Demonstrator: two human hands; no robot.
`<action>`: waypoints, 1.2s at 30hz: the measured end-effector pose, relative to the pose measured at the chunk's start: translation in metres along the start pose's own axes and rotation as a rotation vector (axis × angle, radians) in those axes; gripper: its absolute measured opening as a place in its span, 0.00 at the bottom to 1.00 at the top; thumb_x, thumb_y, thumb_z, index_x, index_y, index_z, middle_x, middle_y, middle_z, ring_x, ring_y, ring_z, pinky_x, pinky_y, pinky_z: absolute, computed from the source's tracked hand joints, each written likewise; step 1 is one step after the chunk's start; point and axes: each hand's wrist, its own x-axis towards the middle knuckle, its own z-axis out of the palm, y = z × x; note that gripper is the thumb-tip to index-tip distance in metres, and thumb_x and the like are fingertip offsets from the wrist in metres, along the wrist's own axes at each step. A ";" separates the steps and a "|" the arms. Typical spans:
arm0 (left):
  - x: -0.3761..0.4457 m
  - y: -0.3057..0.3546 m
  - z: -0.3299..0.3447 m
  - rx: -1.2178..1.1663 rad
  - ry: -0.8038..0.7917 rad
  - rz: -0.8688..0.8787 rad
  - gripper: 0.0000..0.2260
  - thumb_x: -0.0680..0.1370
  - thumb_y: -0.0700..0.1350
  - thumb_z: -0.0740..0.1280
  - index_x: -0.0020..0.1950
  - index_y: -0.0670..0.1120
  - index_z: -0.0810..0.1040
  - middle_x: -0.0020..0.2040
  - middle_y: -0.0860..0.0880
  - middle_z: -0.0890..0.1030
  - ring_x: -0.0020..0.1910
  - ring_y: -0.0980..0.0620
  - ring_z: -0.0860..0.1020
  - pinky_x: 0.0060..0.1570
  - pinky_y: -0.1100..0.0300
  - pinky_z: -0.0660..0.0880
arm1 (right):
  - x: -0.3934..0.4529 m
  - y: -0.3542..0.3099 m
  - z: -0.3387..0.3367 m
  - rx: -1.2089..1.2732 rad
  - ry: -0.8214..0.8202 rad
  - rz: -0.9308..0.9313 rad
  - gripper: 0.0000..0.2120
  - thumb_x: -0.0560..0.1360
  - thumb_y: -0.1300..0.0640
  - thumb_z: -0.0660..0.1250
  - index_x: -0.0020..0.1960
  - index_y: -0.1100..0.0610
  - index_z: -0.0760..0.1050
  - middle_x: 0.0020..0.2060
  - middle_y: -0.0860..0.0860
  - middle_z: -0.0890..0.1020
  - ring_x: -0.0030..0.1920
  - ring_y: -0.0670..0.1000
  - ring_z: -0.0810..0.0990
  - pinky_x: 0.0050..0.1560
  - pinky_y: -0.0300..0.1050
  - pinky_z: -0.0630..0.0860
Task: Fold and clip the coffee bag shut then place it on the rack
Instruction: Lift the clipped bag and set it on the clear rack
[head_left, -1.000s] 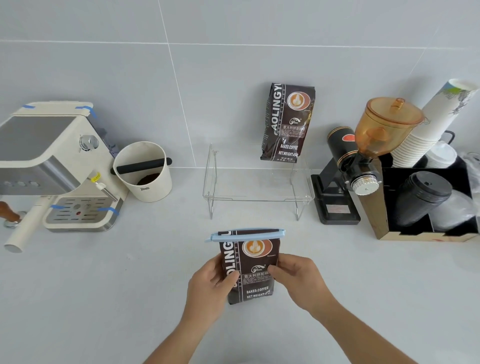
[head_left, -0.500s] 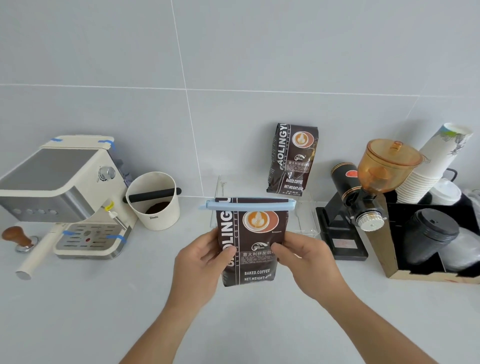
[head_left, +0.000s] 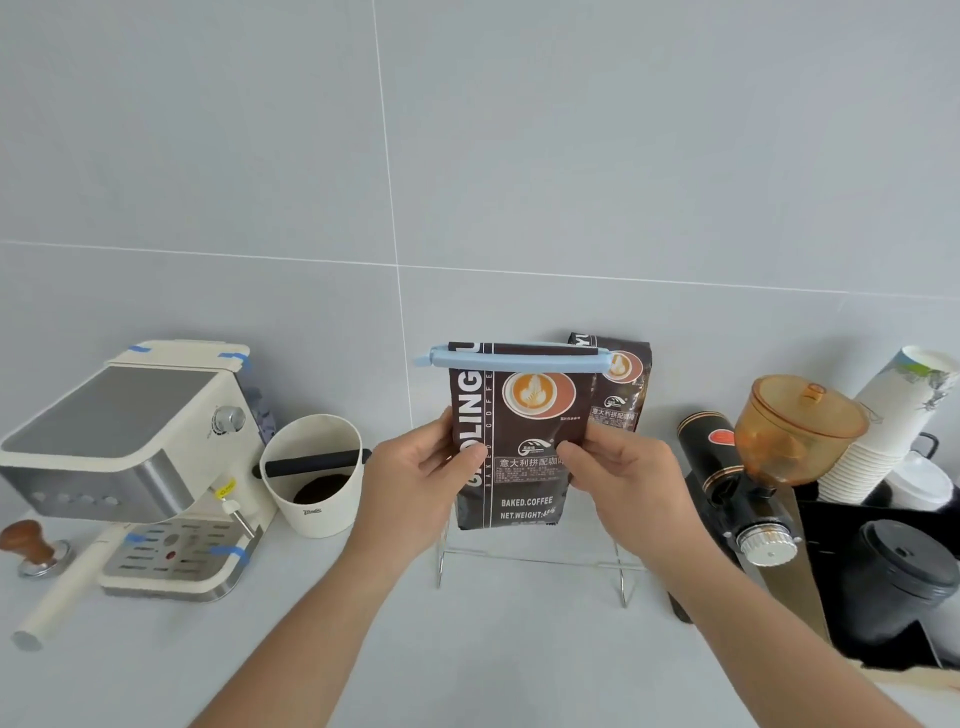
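Observation:
A dark brown coffee bag (head_left: 519, 457) with a latte picture is held upright in the air over the clear acrylic rack (head_left: 524, 564). A light blue clip (head_left: 511, 359) runs across the bag's folded top. My left hand (head_left: 415, 473) grips the bag's left edge and my right hand (head_left: 618, 475) grips its right edge. The bag's bottom hangs just above the rack's top; most of the rack is hidden behind bag and hands. A second coffee bag (head_left: 623, 384) stands behind, at the rack's back right, against the wall.
A cream espresso machine (head_left: 130, 457) and wooden-handled tamper (head_left: 31, 545) are at left, a white knock box (head_left: 311, 473) beside them. To the right stand a black grinder (head_left: 727, 488) with an amber hopper (head_left: 800, 431), stacked paper cups (head_left: 893, 431) and a box of black lids (head_left: 904, 566).
Both hands have lifted the clipped bag off the counter and carried it away from me, until it is over the rack. The camera has tilted up.

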 end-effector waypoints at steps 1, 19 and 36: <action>0.008 0.000 0.000 0.003 -0.006 -0.005 0.15 0.74 0.34 0.69 0.59 0.48 0.82 0.47 0.62 0.86 0.50 0.63 0.83 0.48 0.72 0.76 | 0.007 0.001 0.000 -0.002 -0.002 -0.002 0.12 0.76 0.58 0.66 0.49 0.43 0.84 0.46 0.44 0.88 0.51 0.50 0.86 0.58 0.62 0.78; 0.119 -0.063 0.009 0.160 0.055 -0.140 0.11 0.72 0.38 0.72 0.44 0.56 0.85 0.36 0.63 0.86 0.40 0.63 0.84 0.36 0.74 0.75 | 0.113 0.064 0.029 -0.029 0.044 0.206 0.14 0.77 0.60 0.66 0.47 0.42 0.84 0.42 0.43 0.88 0.47 0.48 0.86 0.56 0.56 0.81; 0.156 -0.112 0.017 0.312 0.042 -0.203 0.06 0.77 0.45 0.68 0.50 0.48 0.84 0.45 0.53 0.87 0.43 0.56 0.85 0.38 0.65 0.81 | 0.149 0.097 0.050 -0.098 0.097 0.323 0.08 0.77 0.54 0.65 0.45 0.46 0.81 0.37 0.52 0.87 0.40 0.60 0.85 0.35 0.51 0.78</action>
